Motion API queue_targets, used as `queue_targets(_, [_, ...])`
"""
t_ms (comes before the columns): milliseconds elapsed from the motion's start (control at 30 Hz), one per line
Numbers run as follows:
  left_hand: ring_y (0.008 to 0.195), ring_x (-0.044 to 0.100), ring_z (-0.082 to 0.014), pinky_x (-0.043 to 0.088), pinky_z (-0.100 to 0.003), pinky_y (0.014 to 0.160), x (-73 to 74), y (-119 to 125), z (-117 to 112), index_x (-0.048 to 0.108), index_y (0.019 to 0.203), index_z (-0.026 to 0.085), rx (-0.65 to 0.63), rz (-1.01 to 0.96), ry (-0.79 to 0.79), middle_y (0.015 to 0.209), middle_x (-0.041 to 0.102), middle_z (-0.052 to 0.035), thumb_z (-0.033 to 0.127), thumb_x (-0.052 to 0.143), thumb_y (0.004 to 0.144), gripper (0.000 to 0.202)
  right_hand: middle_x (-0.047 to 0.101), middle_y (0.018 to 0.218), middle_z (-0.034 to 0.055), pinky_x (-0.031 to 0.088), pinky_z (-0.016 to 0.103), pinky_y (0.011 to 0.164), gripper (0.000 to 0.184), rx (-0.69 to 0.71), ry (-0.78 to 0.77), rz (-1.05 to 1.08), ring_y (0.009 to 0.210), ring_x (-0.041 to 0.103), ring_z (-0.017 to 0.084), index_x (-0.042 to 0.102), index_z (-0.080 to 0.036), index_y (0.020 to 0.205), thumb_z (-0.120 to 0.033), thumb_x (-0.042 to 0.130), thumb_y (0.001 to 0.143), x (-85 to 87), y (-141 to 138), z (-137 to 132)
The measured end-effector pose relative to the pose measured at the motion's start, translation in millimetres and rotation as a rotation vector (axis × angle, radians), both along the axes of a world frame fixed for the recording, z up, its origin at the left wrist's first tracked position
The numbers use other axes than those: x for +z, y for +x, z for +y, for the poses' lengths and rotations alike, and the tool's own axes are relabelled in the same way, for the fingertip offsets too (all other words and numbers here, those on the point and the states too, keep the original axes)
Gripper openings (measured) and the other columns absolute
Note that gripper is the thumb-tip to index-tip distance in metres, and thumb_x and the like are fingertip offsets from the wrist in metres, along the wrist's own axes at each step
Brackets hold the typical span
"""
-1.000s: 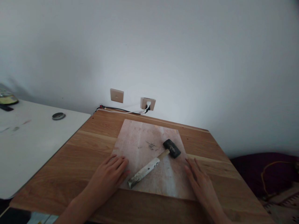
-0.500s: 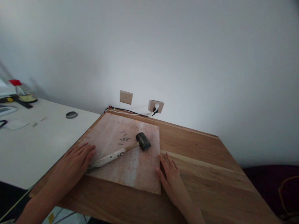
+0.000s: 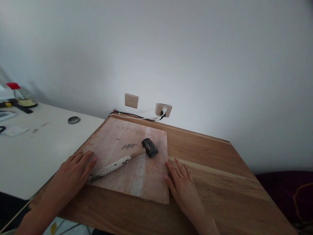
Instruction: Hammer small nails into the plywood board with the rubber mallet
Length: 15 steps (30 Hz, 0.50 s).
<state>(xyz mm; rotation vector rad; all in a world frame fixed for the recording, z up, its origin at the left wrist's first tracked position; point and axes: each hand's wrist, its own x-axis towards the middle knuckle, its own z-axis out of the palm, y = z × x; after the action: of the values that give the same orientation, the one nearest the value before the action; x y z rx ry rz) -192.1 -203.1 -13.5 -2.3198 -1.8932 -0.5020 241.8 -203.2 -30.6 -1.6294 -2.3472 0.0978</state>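
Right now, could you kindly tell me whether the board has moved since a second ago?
Yes, the board has moved left: its far right corner, earlier well right of the wall socket, now sits roughly below it.

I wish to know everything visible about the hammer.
The hammer has a black, blocky, scuffed head that looks like rubber. Its handle looks wooden: bare beside the head, then white with dark spots, and grimy at the end. It lies slantwise on the board, head pointing away and right, handle end close to the left hand; whether they touch is unclear.
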Motion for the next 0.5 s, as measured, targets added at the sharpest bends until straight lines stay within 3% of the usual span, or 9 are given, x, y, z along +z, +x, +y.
queue_targets(167, [0.120, 0.070, -0.0382, 0.059, -0.059, 0.103, -2.2, 29, -15, 0.079, 0.110, 0.026, -0.187, 0.136, 0.039, 0.130, 0.076, -0.0123, 0.012, 0.038, 0.097, 0.046, 0.073, 0.144, 0.0118, 0.035, 0.066, 0.127, 0.045, -0.096, 0.083, 0.068, 0.153, 0.050, 0.037, 0.069, -0.021, 0.138, -0.045, 0.039, 0.114, -3.3, 39, -10])
queue_targets(333, [0.117, 0.071, -0.0365, 0.060, -0.057, 0.100, -14.1, 74, -27, 0.080, 0.110, 0.026, -0.290, 0.115, 0.030, 0.131, 0.077, -0.0117, 0.018, 0.045, 0.102, 0.037, 0.078, 0.134, 0.0126, 0.037, 0.066, 0.124, 0.049, -0.203, 0.164, 0.058, 0.143, 0.059, 0.039, 0.075, -0.022, 0.123, -0.051, 0.036, 0.113, -10.6, 94, -27])
queue_targets(500, [0.108, 0.074, -0.0313, 0.063, -0.048, 0.092, 0.6, 102, -26, 0.073, 0.129, 0.022, -0.362, 0.055, -0.029, 0.121, 0.081, -0.0084, 0.028, 0.046, 0.107, 0.035, 0.079, 0.123, 0.0203, 0.050, 0.068, 0.108, 0.057, -0.338, 0.253, 0.070, 0.123, 0.070, 0.044, 0.074, -0.019, 0.121, -0.060, 0.035, 0.110, -4.8, 118, -41])
